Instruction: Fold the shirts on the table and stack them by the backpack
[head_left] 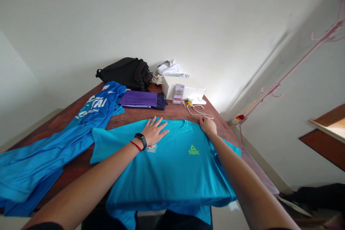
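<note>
A turquoise T-shirt (172,172) with a green chest logo lies face up on the wooden table (151,114), its hem hanging over the near edge. My left hand (154,131) rests flat on the shirt near the collar, fingers spread; the wrist wears a black band and a red string. My right hand (208,125) is closed in a pinch on the shirt's right shoulder at the collar.
A blue jersey (64,140) sprawls over the left of the table. Behind are folded purple and navy clothes (142,100), a black bag (126,72), a white box (183,88), a white cable (198,110). A pink coat rack (296,64) leans at right.
</note>
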The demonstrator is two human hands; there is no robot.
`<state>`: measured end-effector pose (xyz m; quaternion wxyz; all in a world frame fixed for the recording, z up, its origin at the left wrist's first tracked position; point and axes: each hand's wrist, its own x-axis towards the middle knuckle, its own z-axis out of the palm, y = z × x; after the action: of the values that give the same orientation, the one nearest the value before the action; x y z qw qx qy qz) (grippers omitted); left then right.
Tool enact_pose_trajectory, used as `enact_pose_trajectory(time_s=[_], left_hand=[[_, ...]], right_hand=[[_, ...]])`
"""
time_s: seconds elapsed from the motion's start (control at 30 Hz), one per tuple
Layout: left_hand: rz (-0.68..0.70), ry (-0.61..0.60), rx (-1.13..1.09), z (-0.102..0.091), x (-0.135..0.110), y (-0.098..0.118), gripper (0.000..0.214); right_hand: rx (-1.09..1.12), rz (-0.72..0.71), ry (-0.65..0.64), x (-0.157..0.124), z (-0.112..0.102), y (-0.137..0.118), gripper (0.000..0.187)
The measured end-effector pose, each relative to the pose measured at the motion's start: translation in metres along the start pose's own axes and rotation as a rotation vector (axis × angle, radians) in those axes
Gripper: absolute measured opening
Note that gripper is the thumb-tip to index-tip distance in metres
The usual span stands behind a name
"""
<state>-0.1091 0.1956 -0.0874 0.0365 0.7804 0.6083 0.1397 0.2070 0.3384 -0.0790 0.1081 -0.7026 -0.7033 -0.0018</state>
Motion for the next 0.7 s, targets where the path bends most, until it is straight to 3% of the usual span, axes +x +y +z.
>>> enact_pose_trajectory(time_s=[0.7], left_hand=[[0.003, 0.004, -0.015, 0.0010, 0.0002, -0.0010, 0.065]], right_hand=[[-0.009, 0.010, -0.020, -0.0034, -0.0051, -0.0036, 0.049]])
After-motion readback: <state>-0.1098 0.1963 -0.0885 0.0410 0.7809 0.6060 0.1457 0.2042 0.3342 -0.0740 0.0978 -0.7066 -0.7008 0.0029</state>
